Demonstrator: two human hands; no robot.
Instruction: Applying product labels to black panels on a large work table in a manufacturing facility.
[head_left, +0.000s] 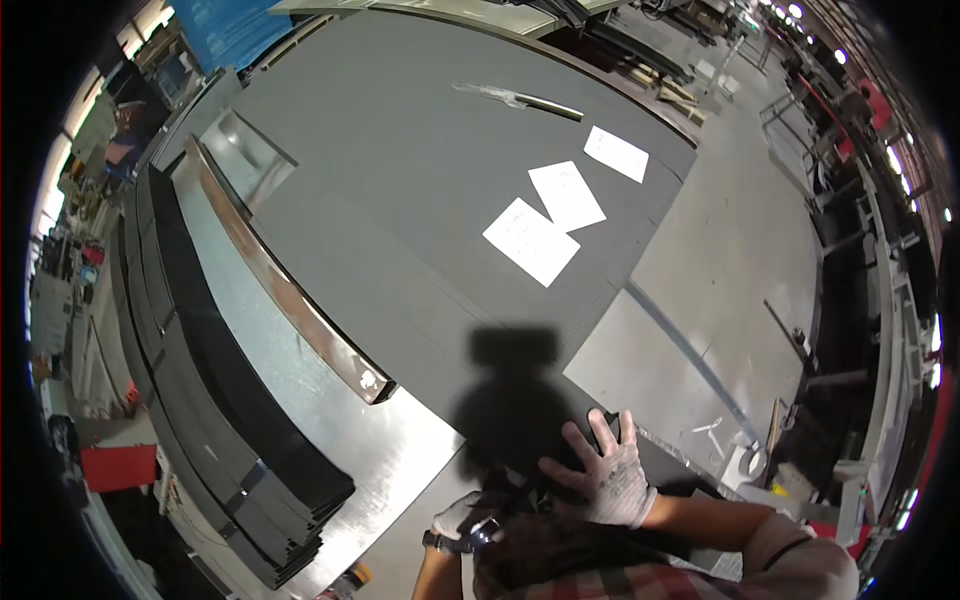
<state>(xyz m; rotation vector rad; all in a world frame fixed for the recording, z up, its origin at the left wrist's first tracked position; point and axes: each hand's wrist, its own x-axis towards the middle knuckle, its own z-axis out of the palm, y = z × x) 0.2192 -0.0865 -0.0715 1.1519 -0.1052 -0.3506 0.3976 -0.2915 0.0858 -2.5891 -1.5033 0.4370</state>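
Note:
My right hand [610, 483], in a pale work glove, has its fingers spread at the near edge of a large dark grey sheet [390, 170]. Nothing shows in its grip. My left hand [458, 515], also gloved, with a dark watch [455, 543] at the wrist, is low and close to my body. Shadow and my body hide its fingers, so what it holds, if anything, is unclear. Three white papers [530, 243] with faint writing lie on the sheet. Beyond them rests a thin dark strip [550, 106], partly in clear plastic.
Left of the sheet, a long shiny metal bar [290, 290] lies along its edge. Farther left, several long black strips [215, 400] are stacked on a bright metal surface [375, 480]. A roll of tape [752, 462] is at the right. Machinery and racks stand around the floor [745, 210].

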